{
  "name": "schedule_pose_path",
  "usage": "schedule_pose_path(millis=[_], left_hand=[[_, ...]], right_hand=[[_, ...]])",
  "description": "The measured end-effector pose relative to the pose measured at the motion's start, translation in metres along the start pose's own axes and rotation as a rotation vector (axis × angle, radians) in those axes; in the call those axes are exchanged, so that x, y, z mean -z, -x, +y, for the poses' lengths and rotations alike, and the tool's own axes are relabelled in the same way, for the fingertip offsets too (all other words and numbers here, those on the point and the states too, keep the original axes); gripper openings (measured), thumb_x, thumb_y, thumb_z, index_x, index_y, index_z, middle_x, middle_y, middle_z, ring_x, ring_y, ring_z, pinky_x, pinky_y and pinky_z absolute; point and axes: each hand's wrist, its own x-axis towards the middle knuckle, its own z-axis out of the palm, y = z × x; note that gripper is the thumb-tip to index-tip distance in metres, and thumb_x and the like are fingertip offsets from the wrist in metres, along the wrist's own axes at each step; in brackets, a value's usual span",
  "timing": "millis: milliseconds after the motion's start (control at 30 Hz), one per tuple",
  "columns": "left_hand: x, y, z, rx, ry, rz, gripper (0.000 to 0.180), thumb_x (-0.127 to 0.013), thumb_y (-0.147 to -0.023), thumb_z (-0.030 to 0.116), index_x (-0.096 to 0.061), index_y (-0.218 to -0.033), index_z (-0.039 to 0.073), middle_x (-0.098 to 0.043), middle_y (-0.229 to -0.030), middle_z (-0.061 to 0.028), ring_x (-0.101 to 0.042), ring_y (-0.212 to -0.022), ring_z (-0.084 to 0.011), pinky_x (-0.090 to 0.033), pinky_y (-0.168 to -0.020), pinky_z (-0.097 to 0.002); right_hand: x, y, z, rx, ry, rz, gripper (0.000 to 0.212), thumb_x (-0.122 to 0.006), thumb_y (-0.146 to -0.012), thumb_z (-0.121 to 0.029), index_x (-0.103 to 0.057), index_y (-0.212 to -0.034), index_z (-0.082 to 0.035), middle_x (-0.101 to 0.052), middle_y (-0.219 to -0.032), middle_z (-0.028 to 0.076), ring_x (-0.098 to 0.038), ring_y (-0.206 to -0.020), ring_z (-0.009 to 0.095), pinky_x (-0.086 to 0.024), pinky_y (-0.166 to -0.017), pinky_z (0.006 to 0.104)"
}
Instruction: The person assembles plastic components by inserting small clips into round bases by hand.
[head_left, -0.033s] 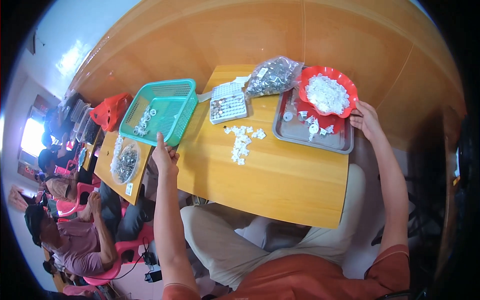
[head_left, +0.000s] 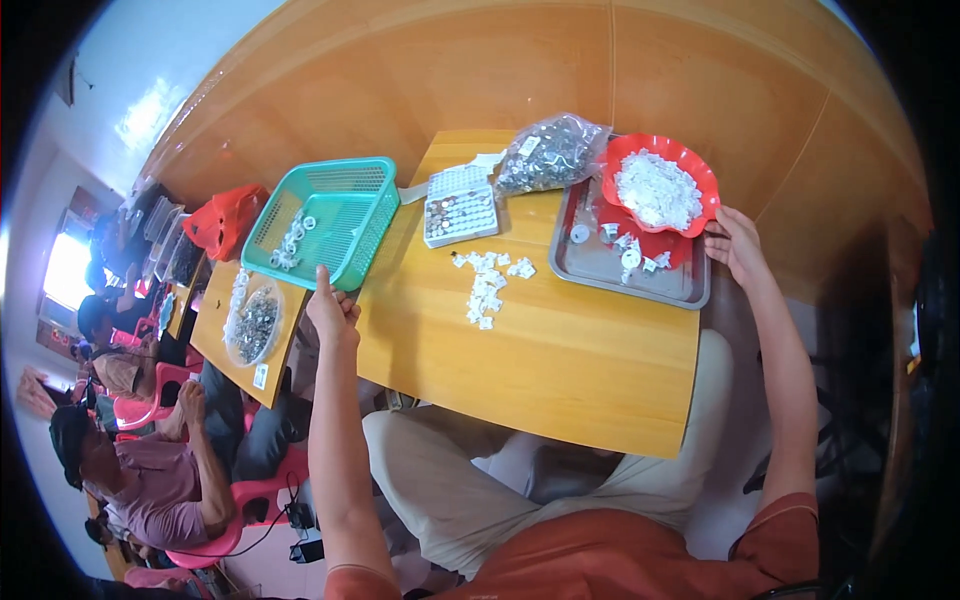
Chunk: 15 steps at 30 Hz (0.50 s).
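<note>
My left hand (head_left: 333, 310) is closed on the near corner of a green plastic basket (head_left: 372, 232), thumb on top of the rim. White ring-shaped parts (head_left: 293, 240) lie inside the basket, toward its left side. With my right hand (head_left: 735, 245) I grip the right rim of a red wavy-edged bowl (head_left: 688, 155) heaped with small white plastic pieces (head_left: 658, 188). Under and in front of that bowl, a grey metal tray (head_left: 600, 272) holds several white round parts (head_left: 630, 258) on something red. Between my hands, small white pieces (head_left: 486, 284) are scattered on the wooden table (head_left: 540, 370).
A clear bag of small metal parts (head_left: 553, 155) and a white grid tray (head_left: 462, 222) stand at the back. On a lower table to the left are a clear bowl of metal parts (head_left: 256, 325) and a red bag (head_left: 224, 225). A seated person (head_left: 150, 480) is at the left.
</note>
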Motion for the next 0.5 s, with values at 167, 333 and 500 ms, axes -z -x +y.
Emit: schedule_pose_path(millis=[167,333,500], left_hand=[[0.003,-0.015,-0.006,0.031,-0.04,0.23,0.041,-0.07,-0.085,0.045,-0.048,-0.075,0.011,-0.036,-0.055,0.0047,-0.034,-0.041,-0.0086,-0.03,-0.039,-0.0266],[0.015,-0.041,-0.01,0.119,0.043,0.021,0.028,-0.062,-0.091,0.033,-0.046,-0.077,0.015,-0.035,-0.055,0.0038,-0.035,-0.043,-0.0105,-0.034,-0.041,-0.0267],[0.012,-0.037,-0.018,0.014,0.135,0.033,0.021,-0.054,-0.09,0.023,-0.046,-0.081,0.006,-0.041,-0.06,-0.0009,-0.042,-0.047,-0.0132,-0.051,-0.049,-0.0364]], right_hand=[[0.013,0.022,0.025,-0.024,0.065,0.076,0.046,-0.062,-0.092,-0.031,-0.047,-0.13,-0.008,-0.06,-0.095,0.003,-0.06,-0.064,0.009,-0.053,-0.056,0.0238],[0.018,0.039,0.052,-0.06,0.165,0.078,0.043,-0.059,-0.093,-0.035,-0.051,-0.127,-0.01,-0.06,-0.097,0.001,-0.061,-0.065,0.01,-0.053,-0.058,0.0273],[0.002,0.054,0.057,-0.074,0.148,0.025,0.034,-0.054,-0.095,-0.032,-0.054,-0.122,-0.01,-0.065,-0.094,0.001,-0.065,-0.07,0.011,-0.054,-0.058,0.0267]])
